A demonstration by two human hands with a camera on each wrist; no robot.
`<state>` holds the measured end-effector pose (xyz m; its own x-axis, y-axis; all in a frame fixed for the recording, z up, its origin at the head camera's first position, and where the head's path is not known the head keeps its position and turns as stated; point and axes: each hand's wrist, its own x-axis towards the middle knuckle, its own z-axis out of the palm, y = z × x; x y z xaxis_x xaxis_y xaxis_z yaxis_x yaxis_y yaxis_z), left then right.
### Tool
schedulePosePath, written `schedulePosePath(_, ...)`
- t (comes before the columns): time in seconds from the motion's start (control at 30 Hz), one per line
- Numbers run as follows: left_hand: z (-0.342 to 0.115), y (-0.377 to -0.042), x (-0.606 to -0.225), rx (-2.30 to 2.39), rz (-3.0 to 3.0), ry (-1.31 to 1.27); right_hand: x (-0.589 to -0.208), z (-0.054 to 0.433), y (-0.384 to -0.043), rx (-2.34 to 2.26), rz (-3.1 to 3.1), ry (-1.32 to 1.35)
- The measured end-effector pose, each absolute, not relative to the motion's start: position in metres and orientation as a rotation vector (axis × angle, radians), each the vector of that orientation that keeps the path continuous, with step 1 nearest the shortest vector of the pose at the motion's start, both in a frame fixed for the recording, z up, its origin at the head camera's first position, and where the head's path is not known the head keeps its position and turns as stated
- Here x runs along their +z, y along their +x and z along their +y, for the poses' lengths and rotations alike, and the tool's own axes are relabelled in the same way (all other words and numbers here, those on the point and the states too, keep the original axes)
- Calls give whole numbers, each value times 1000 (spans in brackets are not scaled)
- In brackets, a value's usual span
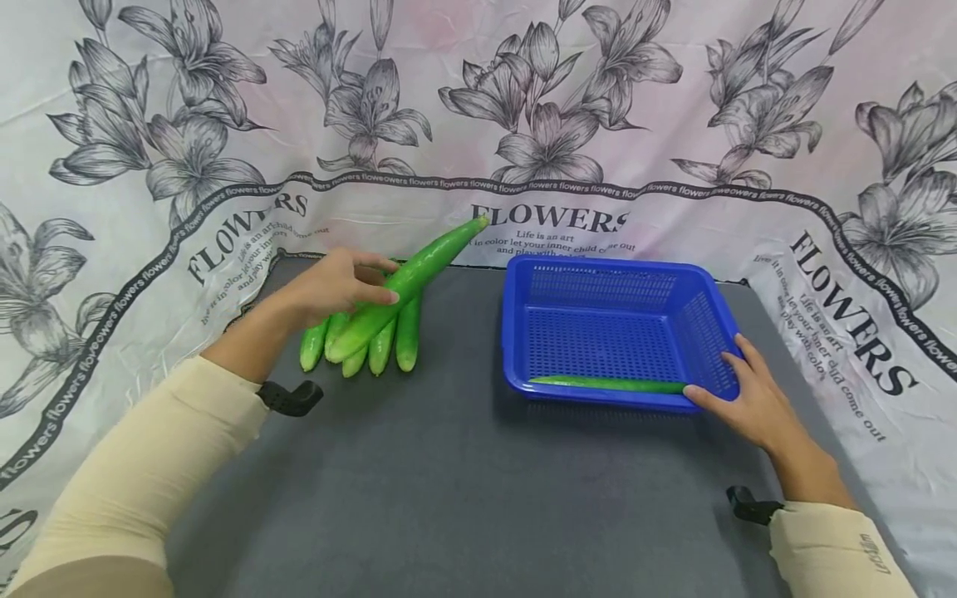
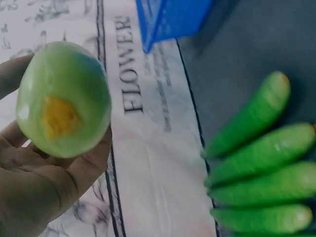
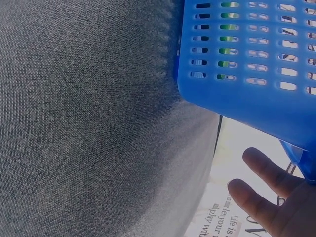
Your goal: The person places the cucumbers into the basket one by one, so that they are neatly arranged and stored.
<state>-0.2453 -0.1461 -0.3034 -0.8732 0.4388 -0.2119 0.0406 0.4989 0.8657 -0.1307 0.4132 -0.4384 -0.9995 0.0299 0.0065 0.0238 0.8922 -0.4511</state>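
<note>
My left hand (image 1: 329,286) grips a long green cucumber (image 1: 441,253) between thumb and fingers, tilted up to the right above other cucumbers. In the left wrist view, this cucumber's pale blunt end (image 2: 64,98) with a yellow-brown tip faces the camera. Several more cucumbers (image 1: 407,336) lie fanned side by side on the table, partly hidden beneath it. My right hand (image 1: 763,407) holds the near right corner of a blue slotted basket (image 1: 620,264), thumb at the front rim and fingers at the right one. Inside, one cucumber (image 1: 606,384) lies along the front wall.
A dark grey table surface (image 1: 478,490) bears the basket and the cucumbers. Behind it and along its sides hangs a white cloth (image 1: 419,208) printed with flowers and lettering. The basket stands at the right, near the back edge.
</note>
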Motion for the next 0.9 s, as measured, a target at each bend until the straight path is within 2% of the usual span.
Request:
schedulePosePath(0.67, -59, -256, -295, 1165, 2272, 715, -439, 415, -129, 737, -3055, -50)
schedulePosePath(0.9, -24, -262, -294, 1116, 2237, 717, -438, 416, -132, 733, -3059, -67)
